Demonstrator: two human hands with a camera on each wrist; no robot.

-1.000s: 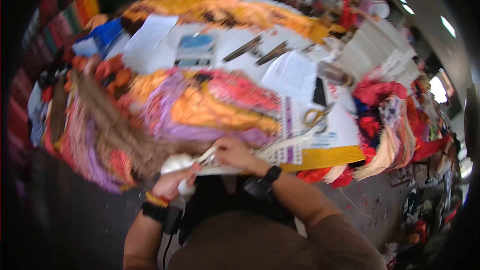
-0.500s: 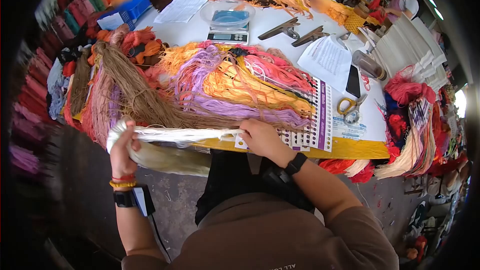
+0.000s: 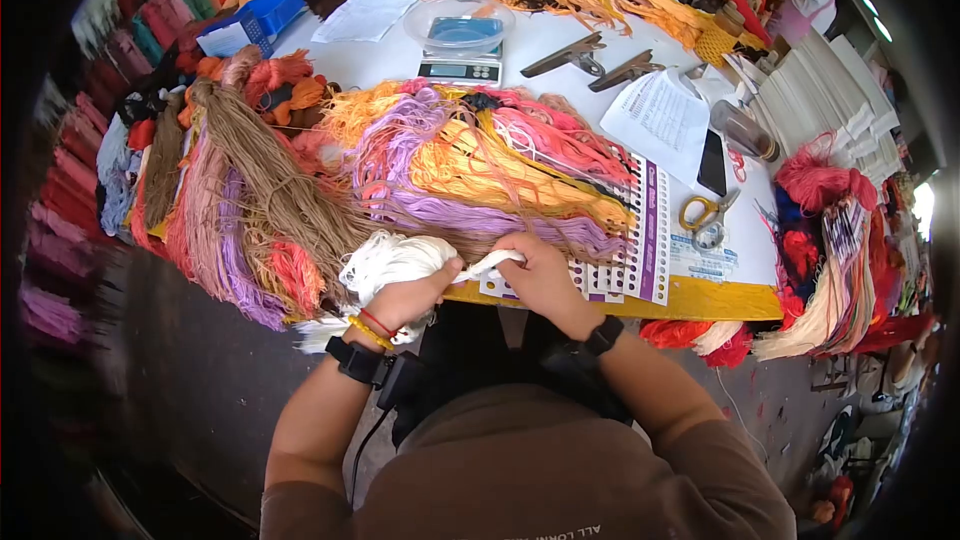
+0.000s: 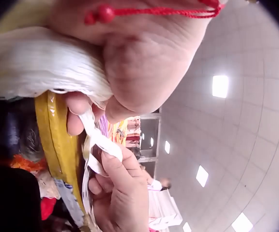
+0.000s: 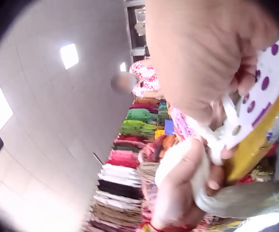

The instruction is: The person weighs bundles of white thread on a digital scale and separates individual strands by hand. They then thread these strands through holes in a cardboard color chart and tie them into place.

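Note:
A skein of white thread [image 3: 395, 262] is bunched over my left hand [image 3: 418, 298] at the table's front edge. That hand grips the skein, and a loose white tail hangs below the wrist. My right hand [image 3: 545, 285] pinches the narrow twisted end of the skein, a short way to the right. In the left wrist view, the twisted white strand [image 4: 97, 136] runs between the fingers of both hands. The right wrist view shows it looped near both sets of fingertips. Purple-printed punched cards [image 3: 648, 230] lie just right of the right hand.
Purple, orange and brown thread bundles [image 3: 480, 165] cover the table before the hands. Scissors [image 3: 708, 215], a phone [image 3: 711, 162], papers [image 3: 655, 115] and two metal clamps lie to the right. Behind are a scale [image 3: 460, 70] with a clear bowl and a blue tray [image 3: 268, 15].
Half a second ago the white skein was stretched out between the hands. The left hand has since moved right, close to the right hand, and the skein is now bunched.

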